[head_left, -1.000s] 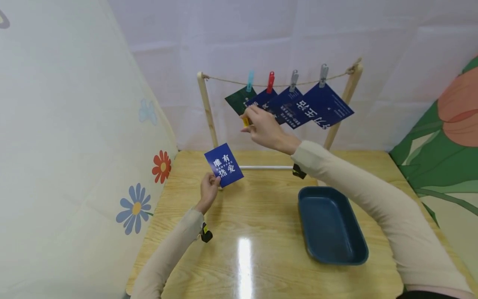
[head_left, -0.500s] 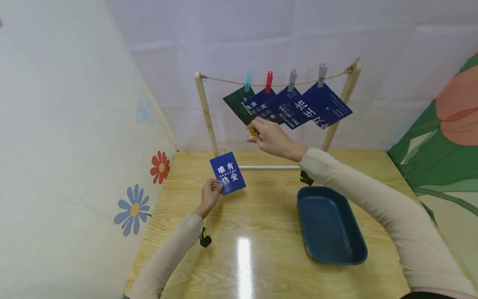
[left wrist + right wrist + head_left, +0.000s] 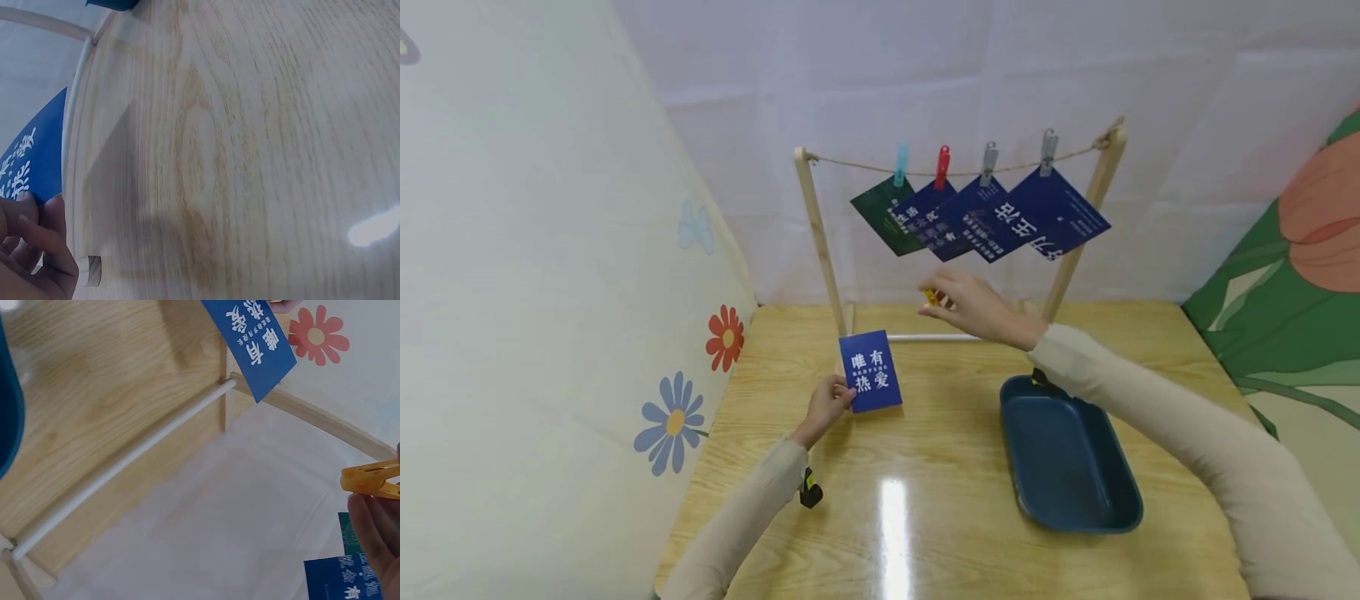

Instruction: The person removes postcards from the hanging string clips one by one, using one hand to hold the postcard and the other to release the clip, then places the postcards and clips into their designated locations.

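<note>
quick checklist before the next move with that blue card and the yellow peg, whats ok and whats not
1. Left hand pinches the blue card by its lower left corner: ok, card upright above the table.
2. Right hand holds the yellow peg: ok, between fingertips.
3. Peg jaws open: cannot tell.
4. Free stretch of string left of the teal peg: ok, bare up to the left post.
5. Card and peg brought together: not ok, apart, both below the string.
6. Four hung cards secure: ok, each under its own peg.
</note>
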### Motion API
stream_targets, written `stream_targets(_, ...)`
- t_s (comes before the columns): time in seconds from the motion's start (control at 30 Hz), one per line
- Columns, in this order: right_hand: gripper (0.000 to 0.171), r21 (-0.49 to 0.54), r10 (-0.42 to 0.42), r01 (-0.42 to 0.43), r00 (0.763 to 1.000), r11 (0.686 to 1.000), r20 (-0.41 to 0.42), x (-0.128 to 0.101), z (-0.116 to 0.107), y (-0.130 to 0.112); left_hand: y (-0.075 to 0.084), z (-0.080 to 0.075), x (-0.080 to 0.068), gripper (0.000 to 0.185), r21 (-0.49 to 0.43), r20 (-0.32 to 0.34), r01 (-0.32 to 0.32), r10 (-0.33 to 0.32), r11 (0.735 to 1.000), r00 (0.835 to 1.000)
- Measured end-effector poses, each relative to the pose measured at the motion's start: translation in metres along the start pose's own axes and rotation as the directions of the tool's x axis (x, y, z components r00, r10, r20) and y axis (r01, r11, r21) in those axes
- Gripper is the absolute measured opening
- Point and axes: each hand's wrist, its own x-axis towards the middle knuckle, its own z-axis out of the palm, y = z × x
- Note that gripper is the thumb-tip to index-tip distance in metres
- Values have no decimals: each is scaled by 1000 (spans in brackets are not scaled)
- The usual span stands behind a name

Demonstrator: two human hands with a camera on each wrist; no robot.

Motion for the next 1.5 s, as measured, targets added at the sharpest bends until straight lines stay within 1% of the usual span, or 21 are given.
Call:
stream_targets(0.13, 34, -22, -7, 6, 1000, 1000, -11, -13, 3, 5, -5, -1, -3, 8, -2, 52, 13, -13, 1000, 999)
stream_targets(0.27, 34, -35, -4, 4, 1000, 999, -13, -23, 6, 10, -9, 0, -5, 9, 10, 99, 11, -12, 1000, 995)
stream_targets(0.33, 33, -42, 0, -1, 1000, 999, -8, -28, 7, 13, -12, 1, -6, 9, 30, 124, 6, -10, 1000, 992)
stream_targets(0.43, 33, -54, 24, -23, 1000, 998, 18, -36, 8, 17, -14, 4, -8, 9, 50, 154, 5, -12, 999, 988)
stream_targets(0.5, 32, -50, 34, -32, 999, 998, 41, -42, 9, 19, -15, 6, -10, 9, 65, 162, 3, -13, 998, 987)
stream_targets(0.63, 32, -43, 41, -38, 997, 998, 71, -54, 10, 22, -21, 7, -12, 12, 66, 175, 37, -48, 997, 983)
stream_targets(0.7, 32, -39, 35, -32, 996, 999, 76, -59, 12, 24, -30, 6, -11, 14, 50, 194, 22, -32, 998, 980)
stream_targets(0.73, 32, -39, 36, -33, 996, 999, 79, -61, 12, 24, -32, 5, -11, 15, 46, 203, -2, -7, 999, 979)
stream_targets(0.77, 32, -35, 36, -33, 996, 999, 82, -64, 13, 25, -49, 6, -5, 17, 13, 225, -56, 52, 998, 973)
stream_targets(0.87, 32, -29, 38, -35, 994, 999, 101, -71, 14, 27, -58, 8, -4, 20, -29, 260, -76, 81, 997, 962)
stream_targets(0.93, 32, -29, 42, -39, 993, 999, 113, -76, 15, 29, -53, 10, -7, 18, -29, 267, -60, 65, 998, 961)
stream_targets(0.97, 31, -30, 44, -41, 992, 999, 119, -79, 15, 30, -53, 12, -8, 18, -26, 273, -37, 43, 999, 961)
stream_targets(1.0, 31, -34, 43, -39, 992, 999, 122, -82, 16, 30, -36, 12, -16, 16, 9, 262, 11, -13, 1000, 965)
stream_targets(1.07, 31, -40, 47, -42, 991, 998, 128, -88, 17, 32, -27, 14, -22, 13, 37, 263, 10, -19, 999, 965)
stream_targets(1.13, 31, -55, 49, -42, 990, 998, 135, -95, 17, 35, -19, 15, -27, 11, 51, 268, 30, -42, 998, 962)
stream_targets(1.23, 32, -81, 48, -36, 988, 996, 146, -104, 19, 40, -16, 16, -32, 10, 55, 287, 46, -60, 997, 956)
stream_targets(1.33, 32, -103, 45, -29, 986, 994, 162, -112, 20, 44, -16, 15, -35, 10, 33, 306, 83, -89, 996, 948)
stream_targets(1.43, 32, -116, 65, -44, 979, 992, 191, -119, 22, 49, -19, 15, -37, 10, 6, 330, 111, -107, 994, 938)
stream_targets(1.47, 32, -123, 66, -42, 979, 991, 195, -121, 22, 50, -14, 14, -38, 10, -4, 339, 120, -112, 993, 934)
stream_targets(1.5, 32, -129, 67, -42, 978, 991, 198, -123, 23, 52, -15, 14, -39, 10, -12, 344, 128, -117, 992, 932)
